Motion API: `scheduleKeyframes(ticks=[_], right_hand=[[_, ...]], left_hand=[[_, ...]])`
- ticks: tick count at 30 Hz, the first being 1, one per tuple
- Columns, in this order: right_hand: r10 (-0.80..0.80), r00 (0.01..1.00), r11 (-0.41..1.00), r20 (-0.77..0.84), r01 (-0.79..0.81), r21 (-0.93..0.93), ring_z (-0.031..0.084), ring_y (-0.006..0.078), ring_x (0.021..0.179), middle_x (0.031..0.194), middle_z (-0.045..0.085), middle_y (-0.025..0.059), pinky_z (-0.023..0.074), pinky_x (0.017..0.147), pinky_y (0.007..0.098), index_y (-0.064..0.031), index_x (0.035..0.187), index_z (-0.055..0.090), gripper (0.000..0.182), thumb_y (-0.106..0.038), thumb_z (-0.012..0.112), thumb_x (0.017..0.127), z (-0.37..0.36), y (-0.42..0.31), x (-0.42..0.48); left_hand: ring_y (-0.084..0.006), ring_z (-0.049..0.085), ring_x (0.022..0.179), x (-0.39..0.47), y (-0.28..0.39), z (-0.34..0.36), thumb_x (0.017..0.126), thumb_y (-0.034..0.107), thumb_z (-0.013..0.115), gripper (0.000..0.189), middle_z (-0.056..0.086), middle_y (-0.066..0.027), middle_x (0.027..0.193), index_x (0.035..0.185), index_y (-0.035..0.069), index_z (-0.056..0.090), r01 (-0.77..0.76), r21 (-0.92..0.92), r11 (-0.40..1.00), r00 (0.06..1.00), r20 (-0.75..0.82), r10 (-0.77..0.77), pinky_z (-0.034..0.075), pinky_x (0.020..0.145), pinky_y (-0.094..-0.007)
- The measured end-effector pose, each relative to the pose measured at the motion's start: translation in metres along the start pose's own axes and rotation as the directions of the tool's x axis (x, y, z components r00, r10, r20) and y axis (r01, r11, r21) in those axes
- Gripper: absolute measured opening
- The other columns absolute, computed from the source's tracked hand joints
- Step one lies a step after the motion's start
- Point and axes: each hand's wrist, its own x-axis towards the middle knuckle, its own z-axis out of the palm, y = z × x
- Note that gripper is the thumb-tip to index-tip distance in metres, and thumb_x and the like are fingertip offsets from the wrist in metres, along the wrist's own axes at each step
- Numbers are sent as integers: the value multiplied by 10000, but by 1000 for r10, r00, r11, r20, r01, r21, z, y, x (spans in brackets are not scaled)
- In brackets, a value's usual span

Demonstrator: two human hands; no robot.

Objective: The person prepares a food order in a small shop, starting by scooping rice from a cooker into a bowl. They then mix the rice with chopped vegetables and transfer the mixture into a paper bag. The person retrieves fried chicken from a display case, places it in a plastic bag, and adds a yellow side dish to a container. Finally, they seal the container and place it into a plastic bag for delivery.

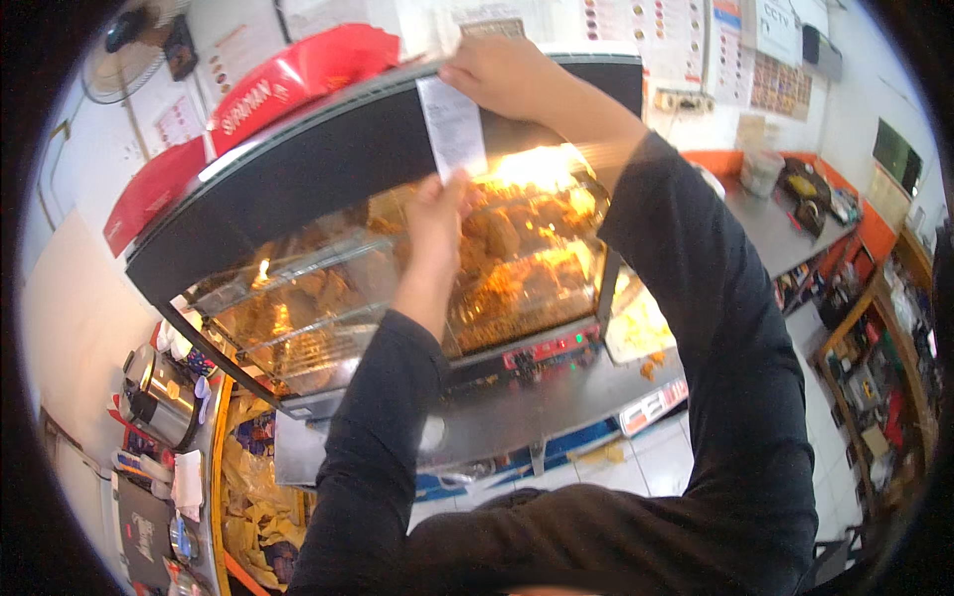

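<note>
A narrow printed paper slip [453, 128] hangs against the black upper panel [320, 175] of a heated glass display cabinet. Pinched in my left hand [436, 216] is its lower end, in front of the glass. My right hand [507, 78] is at the slip's upper end by the cabinet's top edge, its fingers curled onto the paper; the exact grip there is partly hidden. Behind the glass, pieces of fried food [514, 261] lie on lit wire shelves. The slip bears small writing, too blurred to read.
Red signs [298, 82] stand along the cabinet top. A steel counter [507, 421] supports the cabinet, with a tray of pale food [639, 324] at right. To the left are a metal pot [160, 391] and a bin of crumpled paper [257, 506]. Another counter [768, 223] holds a tub.
</note>
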Motion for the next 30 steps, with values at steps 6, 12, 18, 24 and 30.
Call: scheduleKeyframes(ticks=[6, 12, 18, 24, 30], right_hand=[[97, 892, 968, -442, 18, 249, 560, 347, 851, 856, 606, 164, 427, 762, 436, -27, 894, 623, 231, -209, 481, 882, -57, -29, -56], [573, 790, 682, -220, -311, 662, 572, 291, 743, 767, 611, 137, 442, 672, 356, -25, 838, 640, 196, -178, 523, 874, -49, -88, -215], [827, 427, -8, 366, -641, 767, 500, 72, 651, 687, 555, 5, 402, 594, 236, -19, 923, 635, 272, -230, 465, 948, -22, -156, -382], [828, 286, -157, 481, -706, 690, 500, 64, 634, 680, 565, 2, 403, 579, 226, -30, 948, 632, 256, -232, 475, 945, -24, -195, -455], [821, 244, -140, 517, -790, 596, 507, 69, 594, 681, 596, 25, 409, 553, 228, -48, 947, 639, 164, -188, 613, 865, -23, -220, -477]], left_hand=[[-137, 620, 779, 3, 0, -2, 867, 241, 629, 210, 639, -31, 936, 999, 78, 607, 16, 61, 998, 1000, -26, -14, 462, 698, -252], [-157, 625, 798, -2, 0, -10, 865, 261, 636, 231, 629, -46, 974, 1004, 80, 597, 45, 117, 992, 997, -66, -37, 479, 672, -253], [-188, 620, 887, 6, 6, -9, 860, 283, 641, 283, 622, -61, 1018, 1043, 71, 592, 40, 160, 986, 999, -28, -36, 471, 753, -274], [-161, 603, 887, -10, -10, -33, 873, 301, 619, 388, 602, -79, 1091, 1158, 46, 551, 67, 313, 947, 990, 96, -102, 464, 780, -266], [-53, 520, 572, -53, -32, -58, 887, 314, 599, 360, 612, -23, 874, 1099, 23, 582, 119, 606, 786, 949, 165, -270, 446, 565, -204]])
